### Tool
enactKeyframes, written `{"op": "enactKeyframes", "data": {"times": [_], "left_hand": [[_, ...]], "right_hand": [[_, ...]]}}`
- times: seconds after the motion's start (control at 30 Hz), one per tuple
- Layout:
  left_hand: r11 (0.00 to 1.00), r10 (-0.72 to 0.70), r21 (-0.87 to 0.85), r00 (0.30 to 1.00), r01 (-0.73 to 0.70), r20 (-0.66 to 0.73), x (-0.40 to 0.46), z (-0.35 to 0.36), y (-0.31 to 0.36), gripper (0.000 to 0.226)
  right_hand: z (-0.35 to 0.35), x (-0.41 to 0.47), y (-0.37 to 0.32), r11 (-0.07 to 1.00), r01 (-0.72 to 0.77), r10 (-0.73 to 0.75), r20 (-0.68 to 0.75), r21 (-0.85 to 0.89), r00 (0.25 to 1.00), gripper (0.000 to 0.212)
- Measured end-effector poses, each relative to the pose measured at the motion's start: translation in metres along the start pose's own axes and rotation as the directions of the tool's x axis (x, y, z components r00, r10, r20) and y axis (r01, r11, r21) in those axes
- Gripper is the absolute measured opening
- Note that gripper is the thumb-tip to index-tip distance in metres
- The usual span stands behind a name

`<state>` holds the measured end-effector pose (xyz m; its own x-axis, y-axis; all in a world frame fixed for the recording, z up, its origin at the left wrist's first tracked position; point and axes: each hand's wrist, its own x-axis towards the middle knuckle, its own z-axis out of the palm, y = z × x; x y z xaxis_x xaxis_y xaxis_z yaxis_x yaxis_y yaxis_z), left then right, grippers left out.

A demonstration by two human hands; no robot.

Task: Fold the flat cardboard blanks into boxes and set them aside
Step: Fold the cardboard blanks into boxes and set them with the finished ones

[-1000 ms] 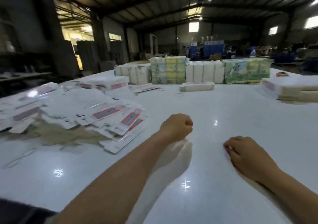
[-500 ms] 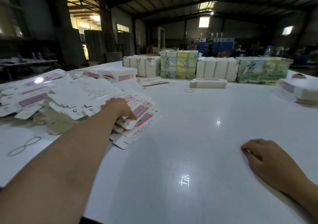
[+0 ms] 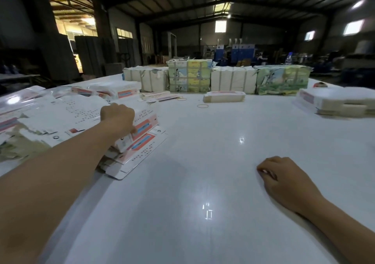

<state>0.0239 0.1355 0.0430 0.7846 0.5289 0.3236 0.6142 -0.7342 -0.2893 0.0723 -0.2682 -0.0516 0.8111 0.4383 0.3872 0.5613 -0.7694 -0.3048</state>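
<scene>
Bare white table [image 3: 203,182] lies open between the blank pile [image 3: 81,121] left and bundled stacks [image 3: 233,79] far behind.

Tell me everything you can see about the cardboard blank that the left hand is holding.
The cardboard blank is a flat, printed sheet, mostly white with a red-and-blue band and small dark text that is too blurred to read. It looks like thin card. The left hand grips its near-left edge and it is tilted up off the loose pile of blanks at the left of the white table. Its lower edge seems to meet the blanks beneath.
</scene>
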Motion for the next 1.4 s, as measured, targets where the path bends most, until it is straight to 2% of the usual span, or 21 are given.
{"op": "enactKeyframes", "data": {"times": [0.13, 0.3, 0.37, 0.43, 0.5, 0.53, 0.57, 0.6, 0.67, 0.7, 0.73, 0.77, 0.83, 0.9, 0.93, 1.0, 1.07, 1.13, 1.2, 1.3, 1.4], "left_hand": [[0.864, -0.047, -0.497, 0.996, 0.078, 0.074, 0.009, 0.007, -0.003, 0.034], [0.617, -0.052, -0.763, 0.978, 0.191, 0.203, 0.013, 0.016, -0.008, 0.035], [0.678, -0.110, -0.696, 0.969, 0.235, 0.220, 0.009, 0.017, -0.009, 0.033], [0.897, -0.208, -0.390, 0.977, 0.210, 0.048, 0.009, 0.017, -0.007, 0.037], [0.893, -0.168, -0.434, 0.983, 0.121, -0.070, 0.007, 0.002, 0.003, 0.029], [0.777, -0.091, -0.627, 0.995, 0.050, -0.034, 0.005, -0.008, 0.010, 0.023], [0.583, -0.002, -0.812, 1.000, 0.012, 0.013, 0.001, -0.019, 0.021, 0.017], [0.392, 0.080, -0.920, 0.996, 0.013, 0.049, -0.008, -0.032, 0.035, 0.011], [0.168, 0.257, -0.983, 0.959, 0.075, 0.117, -0.036, -0.053, 0.067, 0.004], [0.112, 0.359, -0.989, 0.924, 0.098, 0.132, -0.049, -0.058, 0.084, 0.008], [0.069, 0.453, -0.991, 0.881, 0.116, 0.134, -0.060, -0.062, 0.101, 0.012], [0.035, 0.530, -0.991, 0.838, 0.131, 0.129, -0.071, -0.064, 0.117, 0.016], [0.005, 0.632, -0.993, 0.768, 0.122, 0.097, -0.086, -0.065, 0.142, 0.023], [0.014, 0.704, -0.996, 0.706, 0.084, 0.070, -0.100, -0.064, 0.159, 0.029], [0.028, 0.731, -0.997, 0.679, 0.066, 0.066, -0.105, -0.064, 0.164, 0.033], [0.073, 0.749, -0.997, 0.659, 0.022, 0.070, -0.114, -0.062, 0.170, 0.037], [0.160, 0.710, -0.985, 0.701, -0.059, 0.073, -0.118, -0.059, 0.175, 0.027], [0.371, 0.617, -0.894, 0.786, -0.251, 0.035, -0.120, -0.053, 0.179, 0.022], [0.548, 0.602, -0.678, 0.794, -0.490, -0.088, -0.126, -0.048, 0.186, 0.057], [0.562, 0.637, -0.560, 0.750, -0.609, -0.176, -0.143, -0.049, 0.201, 0.106], [0.582, 0.592, -0.500, 0.756, -0.641, -0.280, -0.154, -0.053, 0.218, 0.110]], "right_hand": [[-0.002, 0.000, -0.002, 1.000, 0.002, -0.002, 0.015, 0.005, 1.000, 0.021], [-0.003, 0.001, -0.001, 1.000, -0.001, 0.000, 0.019, 0.010, 1.000, 0.023], [-0.003, 0.000, -0.001, 1.000, 0.003, -0.004, 0.018, 0.007, 1.000, 0.023], [-0.002, 0.000, -0.001, 1.000, 0.002, -0.002, 0.023, 0.004, 1.000, 0.024], [-0.001, 0.001, 0.000, 1.000, 0.001, -0.001, 0.017, 0.005, 1.000, 0.025], [0.000, 0.002, 0.000, 1.000, -0.001, 0.001, 0.021, -0.002, 1.000, 0.025], [0.000, 0.003, 0.000, 1.000, 0.003, -0.002, 0.031, -0.013, 1.000, 0.025], [0.001, 0.003, 0.000, 1.000, 0.004, -0.003, 0.043, -0.012, 0.999, 0.025], [0.000, 0.005, 0.001, 0.988, -0.071, 0.066, 0.036, 0.135, 0.997, 0.025], [-0.004, 0.006, 0.001, 0.923, -0.172, 0.177, 0.018, 0.344, 0.984, 0.025], [-0.011, 0.008, 0.000, 0.751, -0.273, 0.325, 0.023, 0.601, 0.945, 0.028], [-0.018, 0.010, 0.001, 0.487, -0.328, 0.459, 0.082, 0.809, 0.885, 0.035], [-0.032, 0.010, 0.007, -0.035, -0.285, 0.544, 0.257, 0.958, 0.799, 0.054], [-0.041, 0.006, 0.016, -0.349, -0.189, 0.494, 0.352, 0.918, 0.795, 0.064], [-0.044, 0.004, 0.019, -0.406, -0.162, 0.467, 0.356, 0.899, 0.809, 0.063], [-0.047, 0.001, 0.019, -0.339, -0.180, 0.453, 0.328, 0.923, 0.829, 0.047], [-0.048, 0.001, 0.014, -0.183, -0.267, 0.507, 0.323, 0.946, 0.799, 0.026], [-0.048, 0.002, 0.010, -0.096, -0.331, 0.551, 0.327, 0.939, 0.768, 0.018], [-0.048, 0.003, 0.006, -0.049, -0.350, 0.554, 0.317, 0.935, 0.769, 0.015], [-0.046, 0.002, 0.001, 0.003, -0.352, 0.525, 0.298, 0.936, 0.797, 0.016], [-0.046, 0.000, -0.002, 0.010, -0.337, 0.469, 0.293, 0.942, 0.833, 0.020]]}}
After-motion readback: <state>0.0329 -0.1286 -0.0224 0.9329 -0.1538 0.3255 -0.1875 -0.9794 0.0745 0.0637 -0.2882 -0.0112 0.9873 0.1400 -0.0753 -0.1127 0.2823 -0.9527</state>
